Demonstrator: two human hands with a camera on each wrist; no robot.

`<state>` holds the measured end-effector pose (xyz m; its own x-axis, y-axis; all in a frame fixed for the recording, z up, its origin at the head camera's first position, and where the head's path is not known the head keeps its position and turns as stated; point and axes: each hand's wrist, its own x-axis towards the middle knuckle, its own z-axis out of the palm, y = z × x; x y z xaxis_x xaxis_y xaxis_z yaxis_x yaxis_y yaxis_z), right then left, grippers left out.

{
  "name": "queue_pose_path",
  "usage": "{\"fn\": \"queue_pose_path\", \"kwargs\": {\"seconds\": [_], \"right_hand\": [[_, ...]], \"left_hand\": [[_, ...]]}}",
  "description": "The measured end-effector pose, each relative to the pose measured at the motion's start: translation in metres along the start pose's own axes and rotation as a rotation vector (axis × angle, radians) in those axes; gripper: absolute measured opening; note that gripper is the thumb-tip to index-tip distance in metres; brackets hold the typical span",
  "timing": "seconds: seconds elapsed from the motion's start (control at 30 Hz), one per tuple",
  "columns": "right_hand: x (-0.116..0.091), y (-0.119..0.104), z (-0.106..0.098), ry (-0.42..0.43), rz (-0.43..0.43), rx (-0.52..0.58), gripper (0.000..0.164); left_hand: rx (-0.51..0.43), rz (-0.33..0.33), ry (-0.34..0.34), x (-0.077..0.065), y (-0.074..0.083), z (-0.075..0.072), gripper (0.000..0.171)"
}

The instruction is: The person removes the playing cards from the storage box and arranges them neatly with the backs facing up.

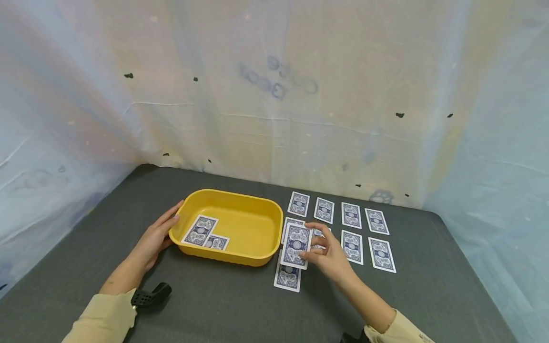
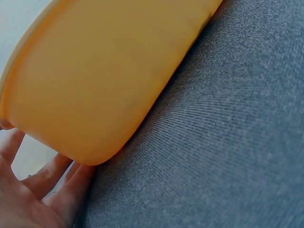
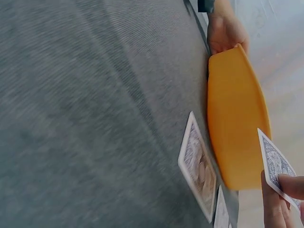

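At the left end of a yellow plastic tray [image 1: 240, 261], the left hand [image 1: 152, 240] holds the rim. Close up in the left wrist view, fingers [image 2: 50, 175] lie against the tray's outer wall and one fingertip hooks over the rim. Two playing cards, one a blue-patterned card [image 1: 200, 230], lie back up in the tray, partly overlapping. The right hand [image 1: 330, 255] pinches a playing card [image 1: 296, 245] between thumb and fingers, raised off the table just right of the tray. Below it, another card [image 1: 288, 277] lies on the table, partly covered from view.
Several more cards lie back up in rows at the right, including a card [image 1: 299, 204] at the back and a card [image 1: 381, 255] at the far right. Dark grey cloth covers the table [image 1: 223, 305]. A pale curtain [image 1: 274, 143] hangs behind and at both sides.
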<state>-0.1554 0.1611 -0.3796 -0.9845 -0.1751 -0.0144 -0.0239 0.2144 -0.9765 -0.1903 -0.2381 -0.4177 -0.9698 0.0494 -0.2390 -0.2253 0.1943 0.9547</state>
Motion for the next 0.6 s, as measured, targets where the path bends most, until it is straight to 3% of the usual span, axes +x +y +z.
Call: {"fn": "queue_pose_path", "kwargs": {"seconds": [0.23,0.6], "right_hand": [[-0.005,0.01,-0.01,0.016,0.042,-0.03,0.063],[-0.014,0.022,-0.024,-0.01,0.034,-0.091,0.064]], "left_hand": [[-0.004,0.018,-0.01,0.0,-0.002,-0.001,0.065],[0.011,0.038,-0.007,-0.001,-0.003,-0.001,0.065]]}}
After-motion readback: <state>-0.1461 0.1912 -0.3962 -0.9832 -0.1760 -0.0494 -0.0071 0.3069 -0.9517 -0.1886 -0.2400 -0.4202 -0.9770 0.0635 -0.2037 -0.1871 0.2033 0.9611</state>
